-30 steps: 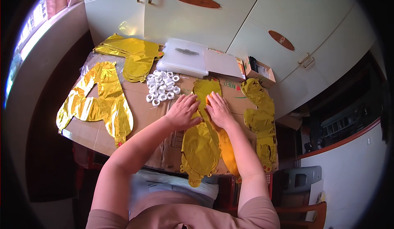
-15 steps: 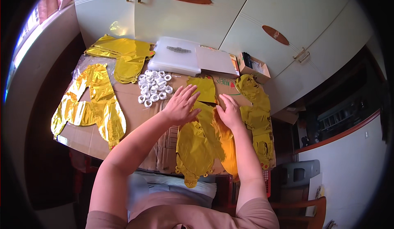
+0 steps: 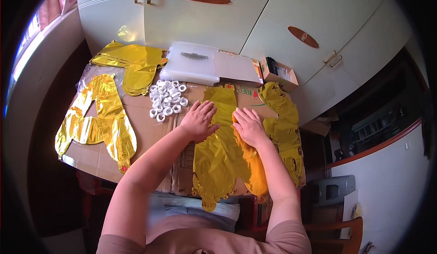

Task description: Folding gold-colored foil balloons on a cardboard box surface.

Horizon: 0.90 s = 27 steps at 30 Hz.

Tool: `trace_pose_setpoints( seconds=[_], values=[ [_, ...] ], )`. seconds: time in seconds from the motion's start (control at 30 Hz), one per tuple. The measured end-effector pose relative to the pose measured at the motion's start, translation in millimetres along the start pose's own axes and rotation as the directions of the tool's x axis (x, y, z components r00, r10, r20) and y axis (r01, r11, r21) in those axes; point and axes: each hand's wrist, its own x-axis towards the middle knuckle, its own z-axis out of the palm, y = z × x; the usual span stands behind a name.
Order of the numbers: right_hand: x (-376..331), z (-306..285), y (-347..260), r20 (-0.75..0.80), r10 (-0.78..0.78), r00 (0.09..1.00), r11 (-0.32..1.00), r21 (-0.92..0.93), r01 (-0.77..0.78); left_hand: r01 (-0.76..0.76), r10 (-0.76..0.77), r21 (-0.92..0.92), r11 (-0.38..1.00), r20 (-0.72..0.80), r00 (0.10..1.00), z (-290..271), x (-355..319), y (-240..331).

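Centrally, item one: a flat, uninflated gold foil balloon [image 3: 218, 154] lies lengthwise on the tabletop [image 3: 141, 126], which is covered in flattened brown cardboard; its far end points toward the white cupboards and its near end hangs just over the edge closest to the person. Both hands rest palm-down on it. The left hand [image 3: 198, 120] lies on the balloon's left side with fingers spread, and the right hand [image 3: 248, 126] lies on its right side, where an orange-gold layer [image 3: 252, 163] shows alongside or beneath the foil. Neither hand forms a closed grip: the fingers are wide and flat, pinching nothing, apparently because the slick, crinkled foil is better held smooth and still under open palms. Item two: a heap of small white plastic rings [image 3: 166, 100], just beyond the left hand, close enough to reach without shifting the balloon. Item three: a large gold foil balloon with two long legs [image 3: 98, 122], laid out flat at the left, well apart from the hands. Item four: more folded gold foil pieces [image 3: 132, 63] at the far left corner. Item five: a crumpled gold foil strip [image 3: 284, 122] just beside the right hand, running along the right edge. Item six: a flat white plastic box [image 3: 191, 70] at the far side, with a small open cardboard carton [image 3: 280, 72] to its right.
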Motion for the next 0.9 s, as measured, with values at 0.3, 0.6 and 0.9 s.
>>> trace_pose_setpoints(
  seconds=[0.3, 0.6, 0.9],
  values=[
    [58.7, 16.6, 22.5, -0.215, 0.06, 0.975, 0.96, 0.28, 0.003, 0.011, -0.011, 0.006, 1.0, 0.007, 1.0, -1.7, -0.1, -0.3],
    [73.9, 39.1, 33.4, -0.067, 0.059, 0.996, 0.991, 0.125, -0.05, -0.003, 0.004, 0.013, 1.0, -0.028, 1.0, 1.6, -1.5, -1.8],
    [55.2, 23.3, 30.6, 0.035, 0.033, 0.999, 0.998, 0.058, -0.035, 0.002, -0.002, -0.004, 1.0, -0.053, 0.999, 2.1, -2.0, -0.2]
  ],
)
